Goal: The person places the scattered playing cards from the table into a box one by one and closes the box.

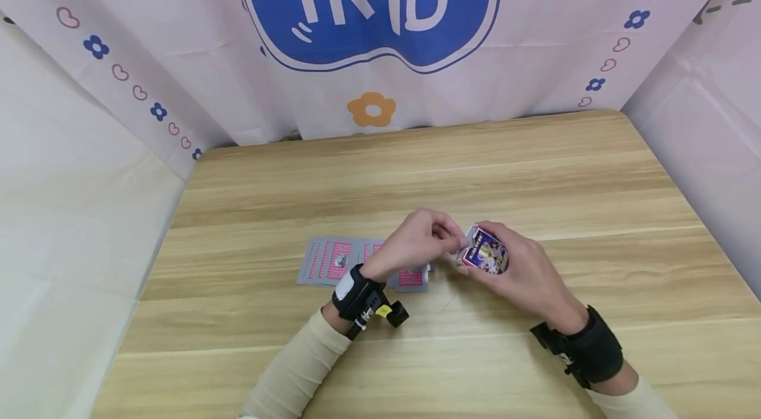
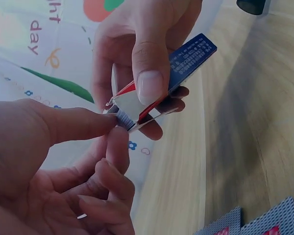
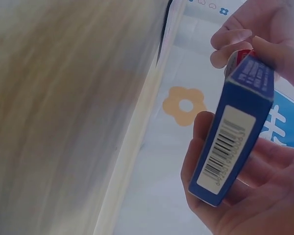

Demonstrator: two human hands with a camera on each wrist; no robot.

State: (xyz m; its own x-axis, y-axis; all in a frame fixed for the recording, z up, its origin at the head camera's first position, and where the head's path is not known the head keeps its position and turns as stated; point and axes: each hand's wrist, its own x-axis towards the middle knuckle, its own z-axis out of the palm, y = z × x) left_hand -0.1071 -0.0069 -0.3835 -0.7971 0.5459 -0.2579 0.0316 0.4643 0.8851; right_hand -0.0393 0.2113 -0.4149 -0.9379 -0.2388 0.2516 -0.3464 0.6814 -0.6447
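Observation:
My right hand (image 1: 529,267) grips a small blue playing-card box (image 1: 487,254) with a picture on its front. In the right wrist view a white barcode label (image 3: 224,149) marks one end of the box, and fingers wrap its sides. The other end is open, with red and pale flaps spread in the left wrist view. There, the thumb and index finger of my left hand (image 2: 54,147) pinch at the edges of a stack of playing cards (image 2: 125,118) in the mouth. Most of that stack is hidden inside the box.
Overlapping grey-bordered cards with red patterned backs (image 1: 339,262) lie on the wooden table (image 1: 416,168), partly under my left forearm. A printed white cloth (image 1: 190,62) hangs behind the table's far edge. Black camera straps (image 1: 351,300) circle both wrists.

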